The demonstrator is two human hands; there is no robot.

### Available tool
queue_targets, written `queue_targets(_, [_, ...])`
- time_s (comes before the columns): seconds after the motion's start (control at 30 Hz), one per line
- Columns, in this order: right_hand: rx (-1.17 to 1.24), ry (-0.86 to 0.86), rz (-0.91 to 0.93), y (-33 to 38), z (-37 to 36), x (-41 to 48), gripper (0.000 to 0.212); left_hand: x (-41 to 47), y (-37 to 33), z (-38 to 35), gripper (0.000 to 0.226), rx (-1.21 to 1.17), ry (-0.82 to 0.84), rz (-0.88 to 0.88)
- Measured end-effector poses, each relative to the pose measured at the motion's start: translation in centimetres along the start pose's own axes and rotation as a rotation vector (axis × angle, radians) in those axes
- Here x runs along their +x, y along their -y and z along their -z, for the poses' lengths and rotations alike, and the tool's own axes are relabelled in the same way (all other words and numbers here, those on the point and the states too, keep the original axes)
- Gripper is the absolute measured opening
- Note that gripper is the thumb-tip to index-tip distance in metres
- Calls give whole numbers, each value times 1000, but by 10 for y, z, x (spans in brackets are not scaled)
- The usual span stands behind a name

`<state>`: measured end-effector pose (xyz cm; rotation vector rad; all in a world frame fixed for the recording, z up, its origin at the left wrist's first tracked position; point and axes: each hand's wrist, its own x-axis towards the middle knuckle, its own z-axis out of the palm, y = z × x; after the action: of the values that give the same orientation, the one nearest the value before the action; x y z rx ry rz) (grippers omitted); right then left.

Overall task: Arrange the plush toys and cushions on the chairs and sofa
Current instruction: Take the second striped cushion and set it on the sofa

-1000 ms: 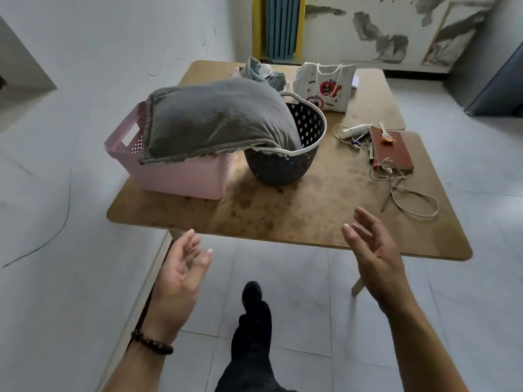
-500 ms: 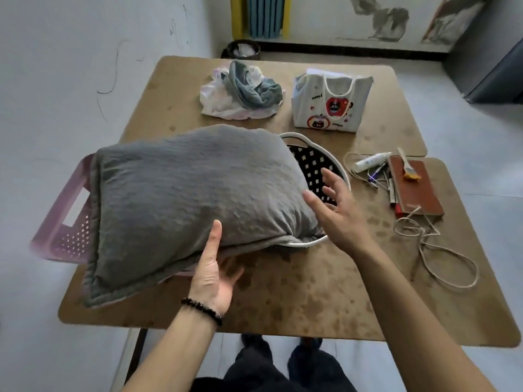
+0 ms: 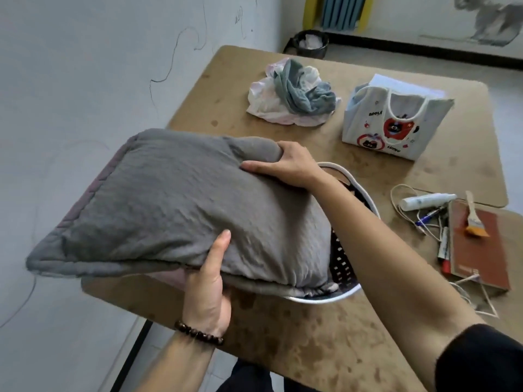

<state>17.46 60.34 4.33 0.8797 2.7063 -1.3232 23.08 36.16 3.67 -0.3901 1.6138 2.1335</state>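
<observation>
Cushion, grey w/ a piped edge, sits tilted over the dark basket at the near-left of the worktop. Left hand grips its near edge, thumb on top, fingers tucked under. Right hand pinches the far corner, fingers closed on fabric. Farther back: crumpled cloth & printed tote bag. Right side has a brown notebook w/ a small brush on it.

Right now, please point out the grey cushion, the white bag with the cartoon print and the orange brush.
grey cushion point(image 3: 169, 210), head view, middle of its top face.
white bag point(image 3: 393, 123), head view, its printed front side.
orange brush point(image 3: 475, 220), head view, its handle above the orange bristles.
</observation>
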Motion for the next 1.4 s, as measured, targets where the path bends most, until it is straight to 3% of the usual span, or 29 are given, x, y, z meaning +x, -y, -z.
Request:
queue_targets(0.13, [366, -178, 35, -2, 44, -32, 69, -14, -22, -22, 83, 2, 161, -222])
queue_targets(0.33, [714, -436, 130, 10, 106, -104, 55, -35, -65, -65, 45, -112, 338, -399])
queue_targets(0.47, [883, -577, 174, 33, 132, -150, 65, -30, -99, -85, 61, -188, 524, -470])
queue_targets(0.57, [892, -603, 209, 55, 147, -196, 58, -35, -123, -97, 62, -285, 615, -509])
queue_targets(0.7, [728, -609, 253, 72, 151, -275, 33, -37, -136, -100, 69, -323, 785, -474])
queue_targets(0.8, [619, -717, 250, 79, 132, -337, 31, -46, -125, -107, 53, -315, 939, -386])
queue_targets(1.07, [498, -1466, -104, 55, 19, -528, 67, -177, -29, -113, 64, -109, 1386, -32])
queue_targets(1.2, [457, -1880, -333, 50, -59, -624, 78, -265, 30, -80, 42, 24, 1721, 70])
queue_targets(1.27, [450, -2044, -408, 48, -101, -664, 76, -308, 56, -52, 47, 119, 1894, 119])
queue_targets(1.4, [455, -2352, -450, 37, -177, -742, 62, -397, 98, 7, 43, 200, 2077, 98])
